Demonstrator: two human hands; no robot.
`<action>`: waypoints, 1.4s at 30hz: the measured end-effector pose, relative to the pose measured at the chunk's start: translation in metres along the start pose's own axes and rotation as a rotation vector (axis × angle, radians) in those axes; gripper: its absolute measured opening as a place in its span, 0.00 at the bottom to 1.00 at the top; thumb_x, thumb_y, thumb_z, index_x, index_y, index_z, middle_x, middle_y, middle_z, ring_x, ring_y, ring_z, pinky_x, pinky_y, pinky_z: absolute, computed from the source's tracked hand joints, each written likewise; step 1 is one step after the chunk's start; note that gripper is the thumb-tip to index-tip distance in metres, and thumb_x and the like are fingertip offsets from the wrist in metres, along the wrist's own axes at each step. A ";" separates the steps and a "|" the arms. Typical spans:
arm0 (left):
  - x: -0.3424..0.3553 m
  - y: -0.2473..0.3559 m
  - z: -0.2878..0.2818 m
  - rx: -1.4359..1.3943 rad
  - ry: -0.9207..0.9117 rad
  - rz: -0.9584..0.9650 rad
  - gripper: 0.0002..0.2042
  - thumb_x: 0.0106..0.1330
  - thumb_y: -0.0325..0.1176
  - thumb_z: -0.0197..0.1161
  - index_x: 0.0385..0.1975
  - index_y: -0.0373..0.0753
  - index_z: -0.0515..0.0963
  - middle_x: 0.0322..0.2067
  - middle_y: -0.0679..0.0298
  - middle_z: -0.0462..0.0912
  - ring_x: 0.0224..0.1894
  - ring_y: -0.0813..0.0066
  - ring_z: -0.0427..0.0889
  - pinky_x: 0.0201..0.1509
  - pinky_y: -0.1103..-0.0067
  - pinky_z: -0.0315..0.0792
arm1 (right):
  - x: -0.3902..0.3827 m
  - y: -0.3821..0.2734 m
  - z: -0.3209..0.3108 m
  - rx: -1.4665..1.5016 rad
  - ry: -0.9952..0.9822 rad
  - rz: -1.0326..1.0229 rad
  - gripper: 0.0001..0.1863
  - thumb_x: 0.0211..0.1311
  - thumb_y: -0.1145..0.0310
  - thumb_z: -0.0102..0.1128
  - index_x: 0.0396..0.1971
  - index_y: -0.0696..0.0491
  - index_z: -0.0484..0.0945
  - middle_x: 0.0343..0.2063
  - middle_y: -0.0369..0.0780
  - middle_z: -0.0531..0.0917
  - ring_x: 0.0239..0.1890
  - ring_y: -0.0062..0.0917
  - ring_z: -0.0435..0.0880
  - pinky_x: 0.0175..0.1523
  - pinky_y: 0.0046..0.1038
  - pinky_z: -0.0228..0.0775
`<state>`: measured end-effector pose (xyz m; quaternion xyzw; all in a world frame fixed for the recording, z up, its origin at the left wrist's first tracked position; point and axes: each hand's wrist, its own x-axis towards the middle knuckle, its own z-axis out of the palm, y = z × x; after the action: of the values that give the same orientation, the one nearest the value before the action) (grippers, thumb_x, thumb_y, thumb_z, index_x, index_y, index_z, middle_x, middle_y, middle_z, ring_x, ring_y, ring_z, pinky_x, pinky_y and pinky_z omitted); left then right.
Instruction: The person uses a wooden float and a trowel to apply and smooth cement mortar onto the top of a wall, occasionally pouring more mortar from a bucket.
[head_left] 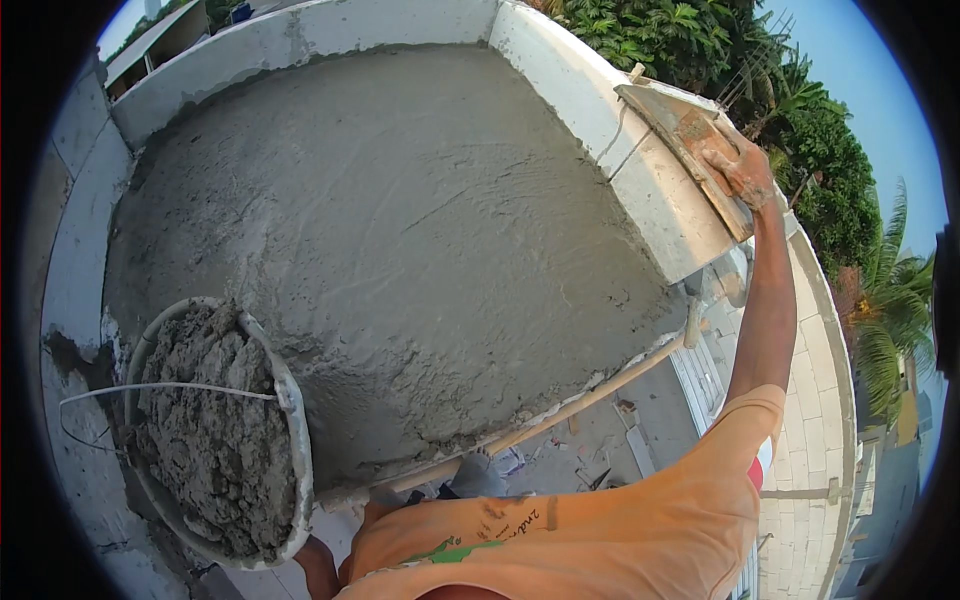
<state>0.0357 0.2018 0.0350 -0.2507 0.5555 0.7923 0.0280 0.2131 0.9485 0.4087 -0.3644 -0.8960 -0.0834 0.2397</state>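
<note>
1. Looking down, we find a round, pale grey bucket (296, 430) at the lower left, heaped with coarse, lumpy, dark grey wet mortar (215, 430); its thin, light-coloured curved handle (170, 386) lies across the mouth
2. We see only a piece of the person's left forearm (318, 568) beside the bucket's lower rim; the left hand is hidden, so we cannot tell what its fingers are doing
3. At the upper right, we see the right hand (745, 172), arm outstretched, touching a flat, straight-edged brown wooden board (662, 125) with reddish stains; the fingers look spread over its face, but we cannot tell whether they grip it
4. We see that board lying along the top of a smooth, pale grey right-hand wall (575, 85)
5. Between bucket and board we see a broad grey wet cement surface (400, 190), smeared and faintly ridged, rougher toward the near edge, where a long, slim, tan wooden strip (560, 412) runs
6. Below it we see the person's loose, soft orange shirt (620, 530); beyond the arm, a pale block wall (805, 440) and leafy green trees (835, 140)
</note>
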 end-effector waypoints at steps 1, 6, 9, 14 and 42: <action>-0.002 0.001 -0.001 -0.002 -0.009 0.014 0.28 0.72 0.49 0.44 0.67 0.43 0.54 0.66 0.59 0.59 0.69 0.65 0.55 0.70 0.62 0.49 | -0.004 -0.005 0.007 0.007 -0.052 0.012 0.34 0.53 0.49 0.67 0.58 0.50 0.72 0.51 0.47 0.80 0.54 0.36 0.79 0.57 0.35 0.69; -0.015 0.008 0.003 -0.026 -0.061 0.024 0.28 0.71 0.47 0.45 0.67 0.43 0.55 0.65 0.59 0.60 0.68 0.65 0.56 0.70 0.63 0.50 | -0.012 0.031 0.007 -0.253 -0.018 -0.042 0.32 0.63 0.46 0.55 0.65 0.41 0.64 0.45 0.48 0.79 0.47 0.41 0.79 0.51 0.40 0.70; -0.020 0.011 -0.013 -0.033 -0.035 0.031 0.27 0.71 0.47 0.45 0.67 0.42 0.55 0.65 0.58 0.60 0.68 0.65 0.56 0.70 0.63 0.50 | -0.006 0.017 0.016 -0.412 0.002 -0.051 0.34 0.66 0.44 0.48 0.67 0.43 0.58 0.43 0.47 0.75 0.48 0.42 0.76 0.49 0.41 0.69; -0.029 0.020 -0.016 -0.022 -0.047 0.035 0.27 0.71 0.45 0.46 0.67 0.41 0.55 0.65 0.58 0.60 0.67 0.65 0.57 0.69 0.64 0.51 | 0.001 -0.023 0.018 -0.521 0.333 -0.143 0.31 0.68 0.47 0.46 0.68 0.40 0.58 0.55 0.45 0.73 0.57 0.40 0.72 0.58 0.40 0.65; -0.017 0.032 0.012 0.005 -0.109 -0.003 0.27 0.70 0.38 0.52 0.66 0.36 0.56 0.63 0.55 0.63 0.65 0.65 0.62 0.68 0.70 0.56 | -0.272 0.149 0.161 0.715 -0.429 1.227 0.37 0.59 0.42 0.55 0.58 0.56 0.61 0.46 0.49 0.76 0.38 0.37 0.81 0.40 0.40 0.73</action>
<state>0.0360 0.2042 0.0730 -0.2081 0.5546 0.8034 0.0598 0.4256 0.9408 0.1311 -0.7077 -0.5308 0.4353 0.1670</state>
